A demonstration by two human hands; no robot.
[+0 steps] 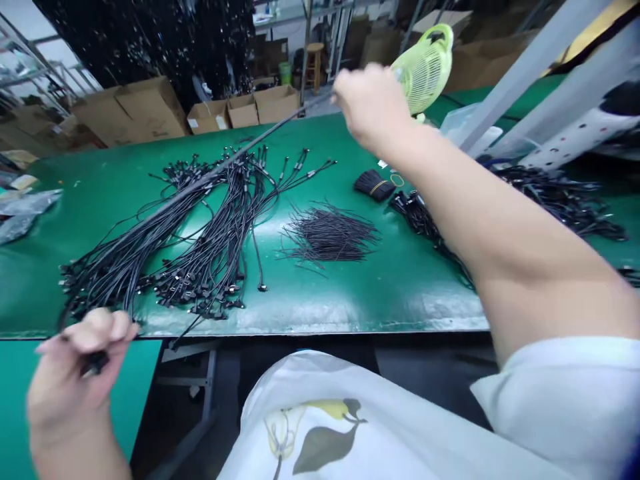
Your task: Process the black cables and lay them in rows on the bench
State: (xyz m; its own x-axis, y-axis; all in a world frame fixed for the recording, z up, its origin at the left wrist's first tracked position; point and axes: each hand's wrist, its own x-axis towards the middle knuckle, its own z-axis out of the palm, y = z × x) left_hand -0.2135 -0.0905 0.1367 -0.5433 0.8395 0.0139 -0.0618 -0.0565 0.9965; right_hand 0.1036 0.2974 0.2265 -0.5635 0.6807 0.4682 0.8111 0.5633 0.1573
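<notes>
A cable point(260, 137) is pinched in the left hand point(75, 377), lower left. Its far end is gripped by the right hand point(370, 103), top middle.

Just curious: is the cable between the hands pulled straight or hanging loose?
Pulled straight: the cable runs in one line from the left hand to the raised right hand.

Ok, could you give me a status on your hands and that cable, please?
Left hand shut on black cable, near table edge. Right hand raised, gripping its far end; cable taut over the cable pile. Green fan just behind right hand.
</notes>
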